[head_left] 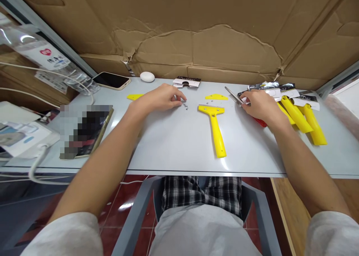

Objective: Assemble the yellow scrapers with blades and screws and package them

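My left hand rests over the tabletop, fingers loosely curved and apart, holding nothing I can see. Just beyond its fingertips lie several tiny metal screws. At the right, my right hand has its fingers closed on what look like scissors; silver blades point away to the upper left, and a red part shows under the palm. Between the hands lies a yellow scraper, head away from me. Behind it is a loose yellow cover plate with small screws. Another yellow piece is partly behind my left wrist.
Yellow handles and packaged blades crowd the right side. A black-and-white card packet, white oval case and phone line the back. At left are a tablet-like device, a bottle and cables.
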Demonstrator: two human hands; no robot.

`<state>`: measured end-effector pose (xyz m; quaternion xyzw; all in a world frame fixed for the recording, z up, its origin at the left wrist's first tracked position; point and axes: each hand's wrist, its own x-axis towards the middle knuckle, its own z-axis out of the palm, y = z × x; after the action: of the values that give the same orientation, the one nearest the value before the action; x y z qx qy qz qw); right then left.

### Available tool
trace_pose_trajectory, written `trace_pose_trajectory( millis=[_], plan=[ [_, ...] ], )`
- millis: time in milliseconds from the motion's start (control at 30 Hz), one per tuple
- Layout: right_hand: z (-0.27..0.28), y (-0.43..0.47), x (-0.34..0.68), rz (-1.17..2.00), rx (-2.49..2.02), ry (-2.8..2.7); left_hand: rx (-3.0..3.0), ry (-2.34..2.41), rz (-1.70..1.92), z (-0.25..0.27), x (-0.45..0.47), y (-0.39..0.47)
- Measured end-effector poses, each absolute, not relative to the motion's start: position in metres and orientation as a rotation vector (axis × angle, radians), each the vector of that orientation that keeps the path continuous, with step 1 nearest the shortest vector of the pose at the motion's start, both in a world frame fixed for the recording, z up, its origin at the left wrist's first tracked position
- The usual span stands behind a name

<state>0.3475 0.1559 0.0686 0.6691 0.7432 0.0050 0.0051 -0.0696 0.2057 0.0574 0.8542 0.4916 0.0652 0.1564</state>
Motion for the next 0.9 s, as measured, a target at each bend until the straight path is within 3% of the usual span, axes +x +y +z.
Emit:
trace_pose_trajectory(
  millis=[267, 433, 667, 900],
  plan=[
    [0.057, 0.156, 0.346, 0.08, 2.054, 2.571, 2.509, 1.377, 0.173, 0.055, -0.058, 0.204],
    [0.051, 0.158, 0.347, 0.148, 2.003, 2.844, 2.566, 1.35, 0.405, 0.056, -0.059, 0.205],
    [0.054, 0.143, 0.32, -0.298, 1.564, 3.454, 2.297, 1.181, 0.954, 0.056, -0.021, 0.178],
    [0.043, 0.124, 0.285, -0.733, 1.344, 3.656, 1.917, 0.974, 0.956, 0.044, 0.035, 0.132]
  ],
)
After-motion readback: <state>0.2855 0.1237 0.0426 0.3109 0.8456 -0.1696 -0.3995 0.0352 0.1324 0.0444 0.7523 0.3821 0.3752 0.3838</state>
